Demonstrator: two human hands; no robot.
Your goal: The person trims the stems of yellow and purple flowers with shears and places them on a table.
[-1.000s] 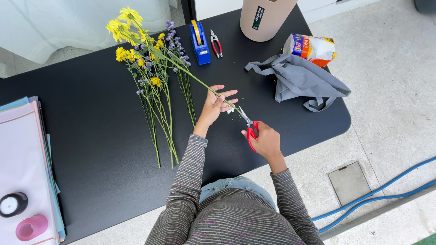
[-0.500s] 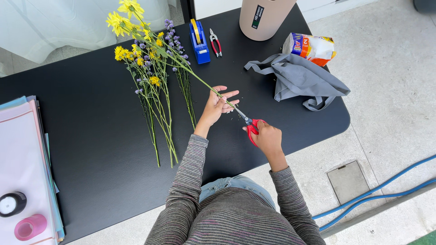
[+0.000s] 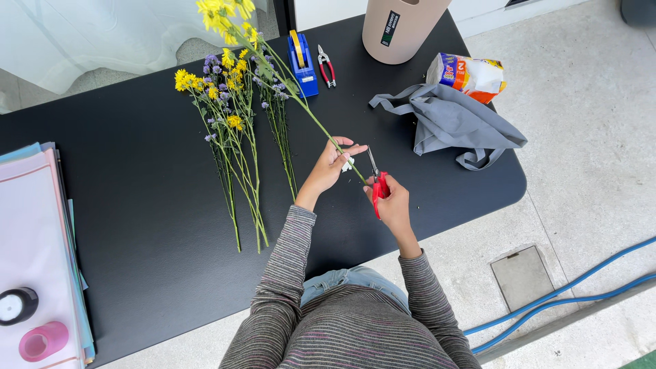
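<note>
While the left hand (image 3: 333, 162) pinches a long green flower stem with yellow blooms (image 3: 287, 85) near its lower end, holding it slanted above the black matte surface (image 3: 137, 205) so the cut end is free, the right hand (image 3: 391, 201) is clenched around the red handles of a pair of scissors (image 3: 376, 179), blades pointing up toward the stem's tip, just beside the left fingers. Lying flat to the left: 1 loose row of yellow and purple cut flowers (image 3: 232, 123), stems parallel, apparently kept within reach. Further back: blue tape dispenser (image 3: 301, 63), small red-handled pliers (image 3: 326, 66), beige cylindrical container (image 3: 403, 27), crumpled grey cloth bag (image 3: 451, 123), colourful snack packet (image 3: 471, 74). Far left: stacked pastel paper sheets (image 3: 31, 232), pink ribbon spool (image 3: 42, 340).
</note>
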